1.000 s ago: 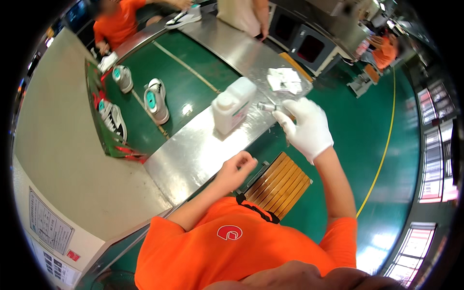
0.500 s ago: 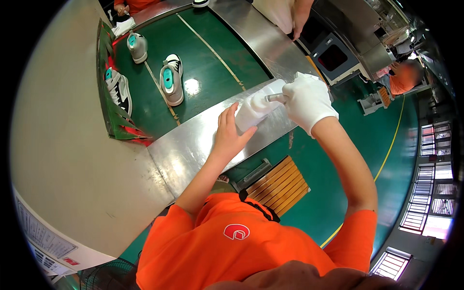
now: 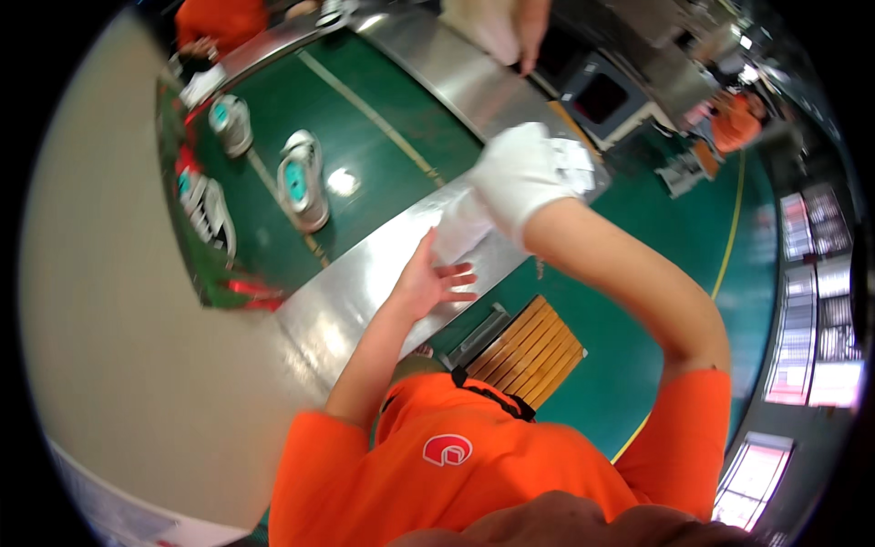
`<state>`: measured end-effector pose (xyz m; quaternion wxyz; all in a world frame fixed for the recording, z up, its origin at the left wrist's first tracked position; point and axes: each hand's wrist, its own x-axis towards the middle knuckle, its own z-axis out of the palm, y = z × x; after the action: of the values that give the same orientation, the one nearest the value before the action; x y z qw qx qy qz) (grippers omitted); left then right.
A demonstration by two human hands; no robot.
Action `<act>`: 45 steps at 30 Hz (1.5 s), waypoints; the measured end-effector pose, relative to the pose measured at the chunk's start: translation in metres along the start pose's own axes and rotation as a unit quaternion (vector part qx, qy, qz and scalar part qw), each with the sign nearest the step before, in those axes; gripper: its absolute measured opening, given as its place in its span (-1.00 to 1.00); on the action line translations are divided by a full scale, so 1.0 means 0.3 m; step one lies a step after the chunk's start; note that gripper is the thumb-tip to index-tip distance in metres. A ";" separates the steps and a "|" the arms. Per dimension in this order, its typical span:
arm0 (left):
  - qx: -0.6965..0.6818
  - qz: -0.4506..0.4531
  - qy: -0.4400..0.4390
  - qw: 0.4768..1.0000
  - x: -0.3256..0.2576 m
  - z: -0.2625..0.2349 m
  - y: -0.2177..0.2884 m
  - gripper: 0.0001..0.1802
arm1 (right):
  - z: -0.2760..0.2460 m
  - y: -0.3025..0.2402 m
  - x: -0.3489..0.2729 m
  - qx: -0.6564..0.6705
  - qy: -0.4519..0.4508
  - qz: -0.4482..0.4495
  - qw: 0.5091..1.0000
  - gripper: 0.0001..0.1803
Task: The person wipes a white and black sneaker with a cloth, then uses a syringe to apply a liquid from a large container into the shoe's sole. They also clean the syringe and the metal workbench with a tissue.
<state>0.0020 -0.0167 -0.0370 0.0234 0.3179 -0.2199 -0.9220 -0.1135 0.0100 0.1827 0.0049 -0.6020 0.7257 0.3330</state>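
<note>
A white translucent plastic container (image 3: 460, 230) lies or stands on the metal ledge (image 3: 351, 296); the glove hides its far end. Bare and open, my left hand (image 3: 430, 284) is beside the container's near end with its fingers spread. My right hand (image 3: 521, 182), in a white glove, is closed over the far end of the container. Blur and the glove hide whatever its fingers hold. Just past the glove rests a crumpled white cloth or paper (image 3: 572, 166) on the metal.
On the green conveyor belt (image 3: 365, 109) are several sneakers, including a pale one (image 3: 303, 187) with a teal insole. A slatted wooden stool (image 3: 524, 351) stands below the ledge. Other people (image 3: 219, 27) are near the far side. A grey machine (image 3: 597, 96) stands beyond the ledge.
My left hand has come off the container and spread its fingers. My gloved right hand has moved left over the container, covering the grey-handled tool seen in it before. The view has shifted slightly.
</note>
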 end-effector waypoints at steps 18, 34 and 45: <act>-0.078 0.142 -0.027 0.986 0.143 0.170 0.001 -0.36 | 0.395 -0.022 -0.431 0.226 0.163 0.082 0.957 -0.62; 0.217 0.444 -0.290 0.819 -0.251 0.988 -0.061 -0.30 | 0.597 -0.108 -0.911 0.190 0.479 0.454 0.727 -0.56; 0.227 0.392 -0.401 0.796 -0.308 1.302 -0.309 -0.38 | 0.664 -0.141 -1.279 0.204 0.548 0.513 0.628 -0.25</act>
<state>-0.1484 0.2363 0.2512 0.2201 -0.1977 -0.5185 -0.8022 -0.0493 0.4392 0.1641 -0.4425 -0.1876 0.8355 -0.2664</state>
